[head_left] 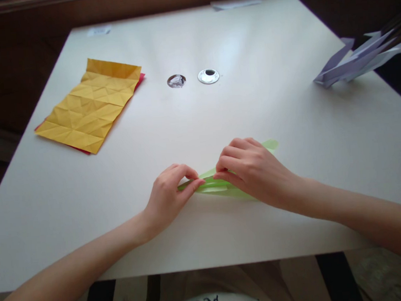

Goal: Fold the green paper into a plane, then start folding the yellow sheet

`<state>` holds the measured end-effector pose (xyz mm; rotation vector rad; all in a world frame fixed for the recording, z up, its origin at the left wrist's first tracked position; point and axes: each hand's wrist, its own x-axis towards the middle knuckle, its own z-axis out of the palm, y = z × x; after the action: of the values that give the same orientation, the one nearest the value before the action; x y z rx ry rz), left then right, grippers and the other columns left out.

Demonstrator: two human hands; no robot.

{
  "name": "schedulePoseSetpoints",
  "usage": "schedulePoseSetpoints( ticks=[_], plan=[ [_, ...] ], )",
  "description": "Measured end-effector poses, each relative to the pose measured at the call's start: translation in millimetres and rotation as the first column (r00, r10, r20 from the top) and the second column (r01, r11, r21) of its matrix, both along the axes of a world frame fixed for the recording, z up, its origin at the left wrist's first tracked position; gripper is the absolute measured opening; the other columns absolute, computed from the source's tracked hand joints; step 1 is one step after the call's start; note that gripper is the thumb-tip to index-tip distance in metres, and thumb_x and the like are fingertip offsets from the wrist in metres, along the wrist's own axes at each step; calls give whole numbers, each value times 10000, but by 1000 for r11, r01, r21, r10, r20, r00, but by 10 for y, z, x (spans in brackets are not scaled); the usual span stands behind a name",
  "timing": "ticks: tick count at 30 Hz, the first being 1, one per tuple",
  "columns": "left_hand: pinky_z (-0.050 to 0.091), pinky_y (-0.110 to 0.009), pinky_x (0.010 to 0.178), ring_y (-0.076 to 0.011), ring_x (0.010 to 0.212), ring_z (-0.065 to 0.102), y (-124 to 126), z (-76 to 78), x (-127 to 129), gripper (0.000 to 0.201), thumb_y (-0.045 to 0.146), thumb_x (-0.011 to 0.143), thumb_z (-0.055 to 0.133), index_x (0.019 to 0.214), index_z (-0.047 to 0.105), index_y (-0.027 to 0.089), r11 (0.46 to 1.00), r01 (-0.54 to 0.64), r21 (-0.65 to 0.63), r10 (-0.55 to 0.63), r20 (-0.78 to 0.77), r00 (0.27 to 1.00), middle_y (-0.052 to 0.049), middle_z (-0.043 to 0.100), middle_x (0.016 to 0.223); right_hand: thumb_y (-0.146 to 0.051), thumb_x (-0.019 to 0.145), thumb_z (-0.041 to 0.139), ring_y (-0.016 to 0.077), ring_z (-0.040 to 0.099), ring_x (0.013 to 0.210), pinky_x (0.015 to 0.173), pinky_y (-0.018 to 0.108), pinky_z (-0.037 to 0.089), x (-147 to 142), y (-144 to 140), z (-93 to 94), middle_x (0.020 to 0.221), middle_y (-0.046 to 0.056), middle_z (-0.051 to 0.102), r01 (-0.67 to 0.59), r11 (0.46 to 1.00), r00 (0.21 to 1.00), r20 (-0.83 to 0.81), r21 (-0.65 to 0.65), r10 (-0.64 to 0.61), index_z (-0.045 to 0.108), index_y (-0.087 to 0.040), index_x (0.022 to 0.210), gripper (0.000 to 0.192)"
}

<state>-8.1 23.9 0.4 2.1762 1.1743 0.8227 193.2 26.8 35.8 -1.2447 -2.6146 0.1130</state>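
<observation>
You are working a long, narrow piece of green paper that is lying on the white desk, near its front edge and a little right of centre. Your left hand is pinching the paper's left tip, its grip clenched on the paper with thumb and forefinger meeting at the point. Your right hand is resting over the middle of the strip, fingers curled down and the fingertips pressing on the upper fold, so that grip too is closing on the green paper. The far right end of the strip is sticking out beyond your right knuckles, pointing up and to the right.

Well apart from your hands, at the desk's far left, a creased yellow sheet is lying flat on top of a red sheet, of which only thin edges are showing. Near the middle of the desk two round openings are sitting side by side: the left hole with something crumpled and silvery inside, and the right one with a silver ring around it. At the right edge, folded pale lilac paper shapes are overhanging the desk. A slip of white paper is lying at the far left corner.
</observation>
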Motion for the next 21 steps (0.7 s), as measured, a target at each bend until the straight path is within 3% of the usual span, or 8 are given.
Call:
schedulePoseSetpoints(
  ticks=[4,7,11,16,21],
  plan=[
    [472,-293,722,-154,813,567,22,-36,0,86,220,789,583,865,564,185,999,41,27,-39,-65,997,-24,631,857,-189,821,534,150,482,719,654,283,289,10,35,-77,685,26,615,-18,993,1000,20,-115,20,601,-157,667,171],
    [461,-330,802,-174,910,540,26,-51,8,145,248,793,583,925,565,189,984,148,104,-141,-70,988,-50,616,950,-174,831,510,146,475,713,650,281,283,3,40,-124,663,29,606,-39,992,998,38,-118,44,605,-158,651,204],
    [478,-300,765,-160,869,539,16,-53,16,194,269,799,584,972,566,184,963,252,91,-247,-64,967,-53,613,924,-201,831,521,146,476,711,648,284,284,-3,39,-145,660,29,602,-50,992,998,33,-118,54,622,-159,660,203],
    [476,-307,773,-165,867,539,9,-44,7,275,319,753,638,969,568,164,958,274,86,-269,-60,961,-63,616,946,-196,828,521,153,495,737,668,291,302,-2,58,-125,679,32,613,-38,983,999,20,-182,43,646,-159,689,191],
    [466,-270,773,-137,859,536,12,-79,-4,129,197,797,582,923,576,175,959,275,68,-271,-56,961,-36,619,917,-173,837,499,154,496,751,683,292,324,25,77,-81,704,33,620,-74,957,997,-32,-279,68,655,-171,714,199]
  ],
)
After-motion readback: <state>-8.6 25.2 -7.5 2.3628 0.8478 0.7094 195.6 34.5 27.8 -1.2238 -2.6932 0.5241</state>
